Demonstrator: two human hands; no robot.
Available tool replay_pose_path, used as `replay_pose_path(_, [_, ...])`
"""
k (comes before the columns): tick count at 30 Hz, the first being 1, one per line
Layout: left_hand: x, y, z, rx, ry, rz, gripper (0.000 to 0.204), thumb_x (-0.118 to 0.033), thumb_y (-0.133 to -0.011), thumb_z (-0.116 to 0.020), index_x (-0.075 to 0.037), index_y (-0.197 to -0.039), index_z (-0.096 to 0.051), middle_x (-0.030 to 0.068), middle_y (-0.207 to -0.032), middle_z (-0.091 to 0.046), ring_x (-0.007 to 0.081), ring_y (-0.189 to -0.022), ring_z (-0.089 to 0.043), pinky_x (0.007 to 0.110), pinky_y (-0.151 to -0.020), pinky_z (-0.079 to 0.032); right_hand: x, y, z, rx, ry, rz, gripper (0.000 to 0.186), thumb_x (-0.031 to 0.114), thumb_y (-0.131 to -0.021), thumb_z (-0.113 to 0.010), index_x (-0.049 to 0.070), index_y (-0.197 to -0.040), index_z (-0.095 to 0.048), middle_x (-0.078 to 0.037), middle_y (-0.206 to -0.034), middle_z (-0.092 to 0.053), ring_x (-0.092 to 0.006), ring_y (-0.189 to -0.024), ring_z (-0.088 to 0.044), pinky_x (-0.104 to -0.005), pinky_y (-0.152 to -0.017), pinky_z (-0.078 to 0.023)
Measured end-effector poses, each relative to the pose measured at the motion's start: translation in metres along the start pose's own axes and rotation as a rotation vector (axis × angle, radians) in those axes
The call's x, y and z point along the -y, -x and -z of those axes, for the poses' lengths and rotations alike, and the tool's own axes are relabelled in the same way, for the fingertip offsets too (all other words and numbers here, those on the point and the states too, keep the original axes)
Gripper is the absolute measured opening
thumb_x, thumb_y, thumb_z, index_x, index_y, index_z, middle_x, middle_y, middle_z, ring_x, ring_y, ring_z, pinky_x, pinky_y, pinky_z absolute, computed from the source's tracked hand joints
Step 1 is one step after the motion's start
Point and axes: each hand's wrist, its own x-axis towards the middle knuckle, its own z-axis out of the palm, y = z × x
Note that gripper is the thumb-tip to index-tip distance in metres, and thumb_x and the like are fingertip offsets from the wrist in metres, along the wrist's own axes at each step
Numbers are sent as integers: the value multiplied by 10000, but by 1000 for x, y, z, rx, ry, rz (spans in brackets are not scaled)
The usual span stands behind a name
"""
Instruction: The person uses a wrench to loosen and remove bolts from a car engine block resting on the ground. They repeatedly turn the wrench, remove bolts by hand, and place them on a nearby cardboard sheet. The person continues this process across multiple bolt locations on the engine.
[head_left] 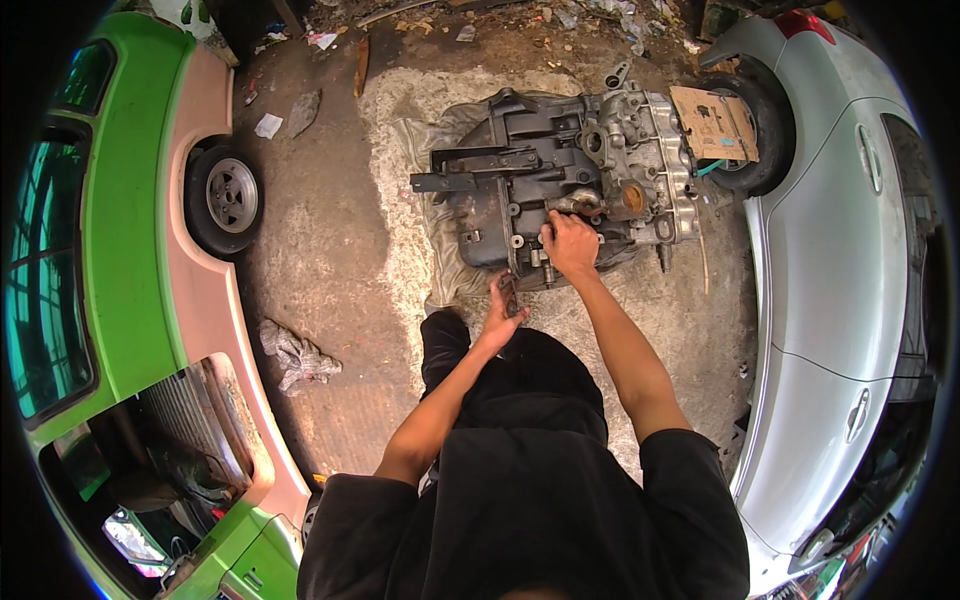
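Observation:
A large engine assembly [540, 135] lies on a crumpled grey cloth [438, 260], with dark housings and a pale metal section [650, 140] at its right. A black bracket [450, 182] juts out to the left. My right hand [572, 243] is on the engine's middle, fingers bent and closed over a part hidden beneath them, just below a metal fitting [585, 200]. My left hand [503, 312] is at the engine's near edge, fingers closed around a small dark piece that I cannot make out clearly.
A green and pink vehicle [140, 290] flanks me on the left, a silver car [820, 300] on the right. Cardboard [712, 120] leans by the silver car's wheel. A rag [300, 355] lies on the concrete at left; litter [465, 32] is scattered beyond the engine.

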Motion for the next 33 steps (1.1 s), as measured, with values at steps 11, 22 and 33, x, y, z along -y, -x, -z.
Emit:
replay_pose_path(11, [-33, 14, -3, -107, -136, 90, 729, 29, -870, -600, -182, -1443, -202, 138, -1104, -531, 200, -1017, -539, 345, -860, -455, -1, 1, -3, -32, -27, 18, 278, 239, -831, -632, 51, -1032, -670, -85, -877, -701, -274, -836, -658, -395, -728, -544])
replay_pose_path(22, [-69, -10, 26, -171, -119, -106, 98, -59, -948, -565, -8, -1022, -602, 26, -755, -589, 96, -682, -552, 261, -630, -463, -1, 0, -3, 0, -16, -9, 278, 252, -832, -629, 55, -1023, -675, -89, -893, -703, -275, -853, -660, -399, -752, -543])
replay_pose_path(33, [-77, -99, 35, -302, -826, 9, 284, -235, -973, -508, 36, -992, -592, 263, -800, -646, 452, -798, -614, 511, -676, -454, -1, 0, -2, -17, -13, 7, 274, 240, -833, -635, 44, -1021, -675, -90, -892, -703, -273, -835, -659, -384, -746, -546])
